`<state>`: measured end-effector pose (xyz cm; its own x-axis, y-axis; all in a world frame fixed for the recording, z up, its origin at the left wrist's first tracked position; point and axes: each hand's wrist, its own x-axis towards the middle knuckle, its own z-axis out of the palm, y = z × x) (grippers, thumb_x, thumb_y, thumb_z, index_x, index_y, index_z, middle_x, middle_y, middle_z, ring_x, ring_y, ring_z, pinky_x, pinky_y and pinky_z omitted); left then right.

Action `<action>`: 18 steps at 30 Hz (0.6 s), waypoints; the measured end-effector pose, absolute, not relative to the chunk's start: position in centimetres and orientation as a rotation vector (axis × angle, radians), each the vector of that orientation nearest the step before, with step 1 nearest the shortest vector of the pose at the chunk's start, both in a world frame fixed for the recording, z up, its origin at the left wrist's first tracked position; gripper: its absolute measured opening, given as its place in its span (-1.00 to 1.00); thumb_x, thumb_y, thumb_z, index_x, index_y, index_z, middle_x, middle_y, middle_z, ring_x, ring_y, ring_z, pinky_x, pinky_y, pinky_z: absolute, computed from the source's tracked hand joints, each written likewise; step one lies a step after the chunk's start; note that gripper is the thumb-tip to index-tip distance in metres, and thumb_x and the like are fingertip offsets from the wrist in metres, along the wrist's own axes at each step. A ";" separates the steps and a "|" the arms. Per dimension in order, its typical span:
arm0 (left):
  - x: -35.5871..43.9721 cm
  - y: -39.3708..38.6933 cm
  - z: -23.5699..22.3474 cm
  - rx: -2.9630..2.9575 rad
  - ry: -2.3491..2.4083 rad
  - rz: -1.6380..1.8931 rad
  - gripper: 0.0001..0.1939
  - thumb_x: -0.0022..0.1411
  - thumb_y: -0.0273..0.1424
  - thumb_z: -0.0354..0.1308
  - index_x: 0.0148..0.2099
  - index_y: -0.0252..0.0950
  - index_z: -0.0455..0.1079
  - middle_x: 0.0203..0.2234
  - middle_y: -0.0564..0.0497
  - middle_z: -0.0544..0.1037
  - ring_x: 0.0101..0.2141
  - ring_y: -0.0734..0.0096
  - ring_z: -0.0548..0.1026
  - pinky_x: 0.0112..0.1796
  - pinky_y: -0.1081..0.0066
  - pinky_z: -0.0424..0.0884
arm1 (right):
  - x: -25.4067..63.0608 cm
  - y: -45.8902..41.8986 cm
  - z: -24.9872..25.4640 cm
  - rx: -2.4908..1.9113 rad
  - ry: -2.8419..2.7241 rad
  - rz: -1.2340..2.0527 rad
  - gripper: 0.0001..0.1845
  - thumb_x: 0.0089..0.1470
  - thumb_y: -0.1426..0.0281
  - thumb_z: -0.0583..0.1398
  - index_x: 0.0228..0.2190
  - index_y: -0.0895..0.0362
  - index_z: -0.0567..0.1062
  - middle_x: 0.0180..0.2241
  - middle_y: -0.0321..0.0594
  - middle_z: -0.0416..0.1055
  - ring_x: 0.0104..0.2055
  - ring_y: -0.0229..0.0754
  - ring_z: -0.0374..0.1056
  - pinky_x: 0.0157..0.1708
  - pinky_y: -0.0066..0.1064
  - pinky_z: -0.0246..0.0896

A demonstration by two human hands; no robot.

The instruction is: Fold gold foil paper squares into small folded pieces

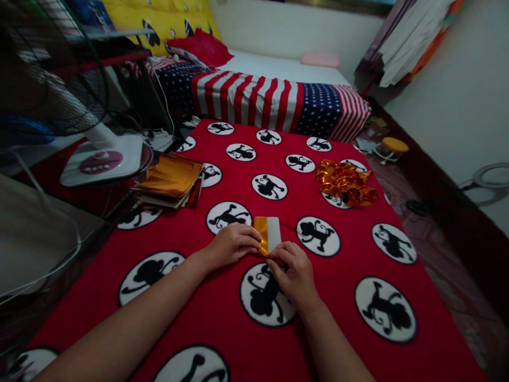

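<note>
Foil paper (273,232), gold and pale grey, lies on red cloth (334,339) between my 2 hands. Left hand (231,244): fingers together at its left edge. Right hand (295,271): fingertips at near corner. Pinch in either, cannot tell.

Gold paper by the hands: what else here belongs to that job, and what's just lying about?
Belongs, it seems:
- gold paper, touched by left hand and right hand
- stack of gold sheets
- folded gold pieces
- red monkey blanket, underneath

Just lying about, probably:
- white fan
- red pillow
- yellow stool
</note>
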<state>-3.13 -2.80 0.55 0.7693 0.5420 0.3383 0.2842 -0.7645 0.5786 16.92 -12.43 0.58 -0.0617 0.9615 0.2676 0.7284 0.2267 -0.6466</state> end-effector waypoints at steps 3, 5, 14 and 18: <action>-3.0 -2.8 0.6 2.406 0.649 0.670 -0.86 0.24 -0.35 0.15 -0.22 -0.20 0.54 -0.19 -0.02 0.58 -0.17 0.39 0.50 -0.11 0.36 0.34 | 17.1 -12.6 0.5 -1.538 -1.873 0.453 -0.92 0.08 0.44 0.22 -0.38 0.06 0.54 -0.37 -0.22 0.38 -0.27 -0.15 0.29 -0.25 -0.31 0.19; -2.8 -2.9 0.8 2.381 0.668 0.653 -0.86 0.24 -0.34 0.16 -0.24 -0.20 0.54 -0.20 -0.02 0.58 -0.17 0.38 0.49 -0.10 0.35 0.33 | 17.3 -12.7 0.6 -1.531 -1.905 0.455 -0.91 0.10 0.43 0.20 -0.38 0.07 0.54 -0.37 -0.21 0.38 -0.28 -0.15 0.28 -0.26 -0.31 0.18; -1.9 -3.0 1.2 2.388 0.809 0.609 -0.87 0.22 -0.36 0.16 -0.33 -0.24 0.52 -0.31 0.00 0.51 -0.21 0.36 0.42 -0.14 0.35 0.29 | 17.8 -13.4 0.9 -1.461 -2.006 0.430 -0.78 0.15 0.47 0.13 -0.21 0.06 0.55 -0.33 -0.17 0.37 -0.25 -0.14 0.26 -0.24 -0.28 0.17; -1.6 -3.2 1.6 2.406 0.861 0.576 -0.86 0.22 -0.36 0.15 -0.36 -0.25 0.49 -0.33 0.01 0.47 -0.22 0.35 0.40 -0.16 0.34 0.28 | 17.8 -13.6 0.8 -1.427 -2.023 0.410 -0.77 0.15 0.50 0.12 -0.20 0.10 0.54 -0.33 -0.16 0.36 -0.25 -0.14 0.24 -0.24 -0.28 0.16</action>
